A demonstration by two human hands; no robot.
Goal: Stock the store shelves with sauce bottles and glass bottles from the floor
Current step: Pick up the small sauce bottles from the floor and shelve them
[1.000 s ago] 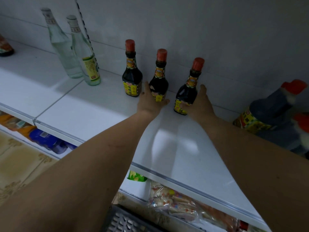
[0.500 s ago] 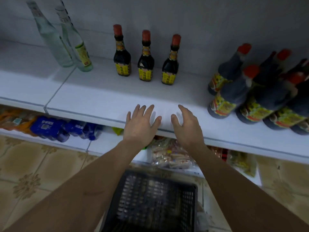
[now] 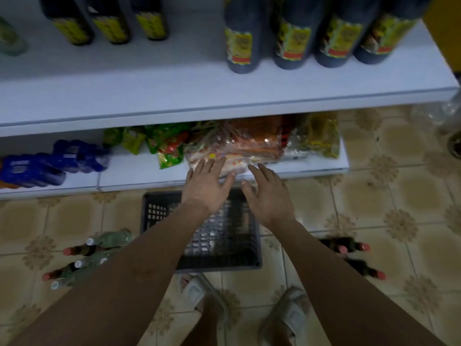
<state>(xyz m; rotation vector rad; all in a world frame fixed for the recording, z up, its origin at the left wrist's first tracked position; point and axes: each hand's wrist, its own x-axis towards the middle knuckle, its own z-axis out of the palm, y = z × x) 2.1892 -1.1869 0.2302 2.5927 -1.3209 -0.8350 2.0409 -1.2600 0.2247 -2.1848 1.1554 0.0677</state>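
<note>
My left hand (image 3: 207,186) and my right hand (image 3: 268,196) hover open and empty, fingers spread, above a dark plastic crate (image 3: 239,248) on the floor. Three small dark sauce bottles (image 3: 109,23) stand at the back of the white shelf (image 3: 174,96). Bigger dark sauce bottles (image 3: 240,46) stand to their right. On the floor at the left lie red-capped sauce bottles (image 3: 74,250) mixed with clear glass bottles (image 3: 109,239). More red-capped sauce bottles (image 3: 349,247) lie on the floor at the right, beside my right forearm.
The lower shelf (image 3: 124,178) holds blue packs (image 3: 50,163), green snack bags (image 3: 164,148) and clear-wrapped packets (image 3: 249,146). My feet in pale slippers (image 3: 197,293) stand on the patterned floor tiles (image 3: 386,196) behind the crate. A clear bag (image 3: 449,121) sits at the right edge.
Both hands let go of the small sauce bottles on the shelf and drew back and down, empty. The view tilted down from the shelf to the crate and the floor.
</note>
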